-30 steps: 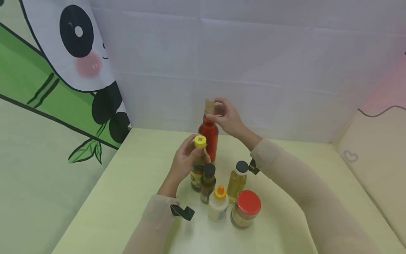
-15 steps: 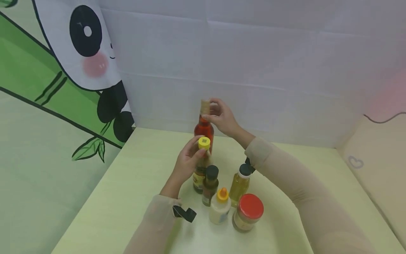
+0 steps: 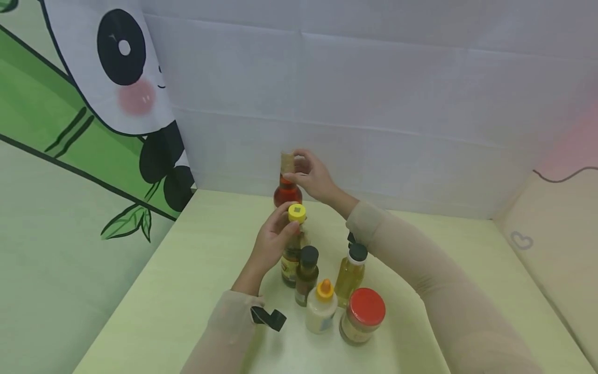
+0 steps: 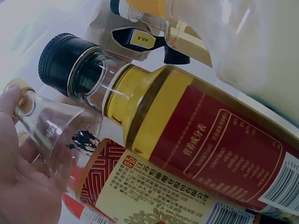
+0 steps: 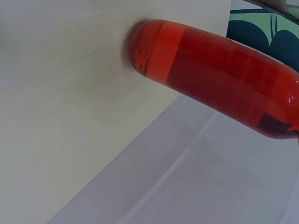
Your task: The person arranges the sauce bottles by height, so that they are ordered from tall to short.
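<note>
My right hand [image 3: 315, 179] pinches the neck of a tall bottle of red liquid [image 3: 287, 195] at the back of the table. In the right wrist view, the base of that red bottle [image 5: 210, 70] is at or close to the tabletop; I cannot tell if it touches. My left hand [image 3: 271, 241] holds a yellow-capped sauce bottle [image 3: 289, 267] near its top, in front of the red one. The left wrist view shows its clear neck [image 4: 53, 123] between thumb and fingers. Right beside it stands a smaller dark-capped bottle [image 3: 307, 278], with a red label [image 4: 210, 144].
Nearer me stand a white squeeze bottle with an orange tip [image 3: 321, 314], a red-lidded jar [image 3: 366, 309] and a dark-capped bottle of yellow liquid [image 3: 349, 278]. A white wall [image 3: 374, 93] borders the back of the pale table [image 3: 187, 291]; a panda print is at left.
My right hand has shifted left with the red bottle, which is now largely behind the yellow-capped bottle. My left hand keeps its hold in nearly the same spot. The camera view sways slightly.
</note>
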Demonstrator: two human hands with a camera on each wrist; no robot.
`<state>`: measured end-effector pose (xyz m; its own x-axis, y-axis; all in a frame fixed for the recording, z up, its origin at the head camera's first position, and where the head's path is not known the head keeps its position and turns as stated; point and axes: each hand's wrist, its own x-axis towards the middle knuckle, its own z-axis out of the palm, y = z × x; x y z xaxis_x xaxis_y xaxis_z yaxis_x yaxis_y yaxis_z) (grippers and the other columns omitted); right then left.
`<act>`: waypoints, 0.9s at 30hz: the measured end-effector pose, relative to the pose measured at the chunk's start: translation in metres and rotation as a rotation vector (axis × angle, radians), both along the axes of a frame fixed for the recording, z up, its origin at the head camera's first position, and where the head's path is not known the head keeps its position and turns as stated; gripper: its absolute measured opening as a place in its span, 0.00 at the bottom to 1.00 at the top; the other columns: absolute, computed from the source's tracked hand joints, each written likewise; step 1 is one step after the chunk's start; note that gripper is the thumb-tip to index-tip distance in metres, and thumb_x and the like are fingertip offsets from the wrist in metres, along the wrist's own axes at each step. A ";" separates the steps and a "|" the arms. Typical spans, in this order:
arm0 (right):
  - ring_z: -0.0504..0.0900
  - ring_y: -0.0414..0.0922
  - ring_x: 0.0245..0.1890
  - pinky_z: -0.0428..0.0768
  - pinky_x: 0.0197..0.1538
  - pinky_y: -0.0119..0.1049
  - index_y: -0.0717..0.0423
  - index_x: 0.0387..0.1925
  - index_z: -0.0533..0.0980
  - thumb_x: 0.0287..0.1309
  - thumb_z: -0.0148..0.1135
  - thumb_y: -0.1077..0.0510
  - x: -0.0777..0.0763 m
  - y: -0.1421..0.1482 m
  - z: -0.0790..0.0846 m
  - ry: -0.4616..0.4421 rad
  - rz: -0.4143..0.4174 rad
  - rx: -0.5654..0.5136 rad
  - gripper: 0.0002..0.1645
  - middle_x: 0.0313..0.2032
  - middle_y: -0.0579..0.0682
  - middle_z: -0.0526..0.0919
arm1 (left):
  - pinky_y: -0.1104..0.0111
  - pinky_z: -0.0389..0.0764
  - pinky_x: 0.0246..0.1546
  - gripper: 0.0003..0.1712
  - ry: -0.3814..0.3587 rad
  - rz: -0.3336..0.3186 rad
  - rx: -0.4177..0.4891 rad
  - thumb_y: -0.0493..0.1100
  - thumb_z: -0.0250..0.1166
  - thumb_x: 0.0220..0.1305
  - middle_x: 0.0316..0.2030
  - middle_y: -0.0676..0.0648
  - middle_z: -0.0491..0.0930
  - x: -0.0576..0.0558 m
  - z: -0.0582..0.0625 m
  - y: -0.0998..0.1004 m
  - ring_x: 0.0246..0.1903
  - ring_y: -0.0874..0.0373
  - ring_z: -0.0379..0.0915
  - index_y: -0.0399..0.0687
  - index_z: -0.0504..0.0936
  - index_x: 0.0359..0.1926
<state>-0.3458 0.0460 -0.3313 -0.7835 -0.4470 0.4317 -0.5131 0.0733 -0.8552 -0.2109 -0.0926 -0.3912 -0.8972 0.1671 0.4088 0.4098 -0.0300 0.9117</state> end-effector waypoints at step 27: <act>0.76 0.54 0.55 0.75 0.57 0.45 0.58 0.64 0.60 0.61 0.65 0.64 -0.004 -0.007 0.002 -0.096 0.020 0.079 0.33 0.57 0.61 0.73 | 0.65 0.77 0.49 0.27 0.020 -0.008 -0.005 0.35 0.55 0.72 0.55 0.34 0.74 0.001 0.002 0.002 0.54 0.46 0.72 0.37 0.63 0.69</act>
